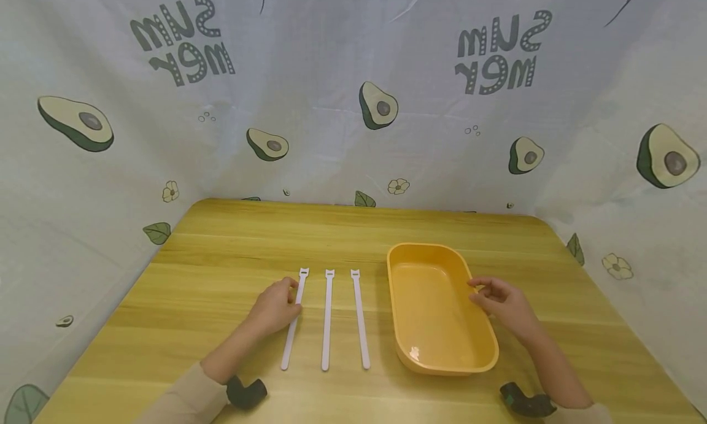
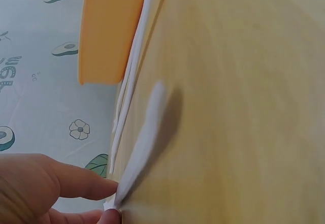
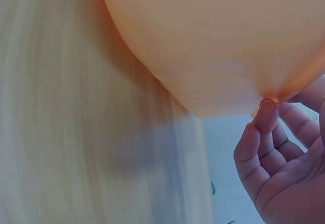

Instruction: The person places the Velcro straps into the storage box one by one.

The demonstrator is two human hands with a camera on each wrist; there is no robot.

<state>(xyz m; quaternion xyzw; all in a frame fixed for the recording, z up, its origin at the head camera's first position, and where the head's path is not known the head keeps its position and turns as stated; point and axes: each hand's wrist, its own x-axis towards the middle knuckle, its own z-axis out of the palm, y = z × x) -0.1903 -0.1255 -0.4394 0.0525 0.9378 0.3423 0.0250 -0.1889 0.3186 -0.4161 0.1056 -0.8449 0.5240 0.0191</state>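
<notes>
Three white cable ties with slotted heads lie side by side on the wooden table. My left hand pinches the leftmost cable tie between thumb and fingers. In the left wrist view that cable tie slants up from the fingertips, its shadow beside it. The middle cable tie and the right one lie roughly parallel to it. At the far side of these stands a yellow plastic tray, rounded at the corners. My right hand pinches its right rim with thumb and finger; the tray's outer wall fills the right wrist view.
The wooden table ends at the back against a hanging cloth printed with avocados, which also runs down both sides. A dark curved wrist piece sits at each forearm, the left one and the right one.
</notes>
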